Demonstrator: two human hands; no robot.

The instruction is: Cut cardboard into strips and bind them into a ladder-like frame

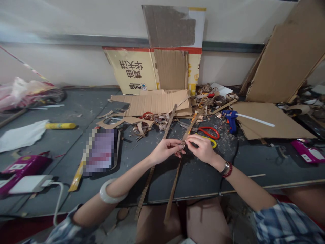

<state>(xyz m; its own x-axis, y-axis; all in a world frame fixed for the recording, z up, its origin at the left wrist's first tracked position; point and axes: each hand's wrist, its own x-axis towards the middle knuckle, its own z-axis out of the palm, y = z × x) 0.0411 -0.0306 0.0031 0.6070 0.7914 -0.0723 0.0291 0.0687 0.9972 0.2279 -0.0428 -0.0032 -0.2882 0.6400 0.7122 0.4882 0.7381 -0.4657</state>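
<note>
Your one left hand, one right hand, two cardboard strips.
You wear one bangle, one watch, one beaded bracelet; you have one glue gun.

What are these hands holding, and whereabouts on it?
The left hand and right hand pinch a long cardboard strip near its middle, between their fingertips.

Behind everything stands a white wall with a grey metal rail running across it. A large brown cardboard sheet and a yellow printed carton lean against this wall — below them lies a dark grey workbench — under soft light.
</note>
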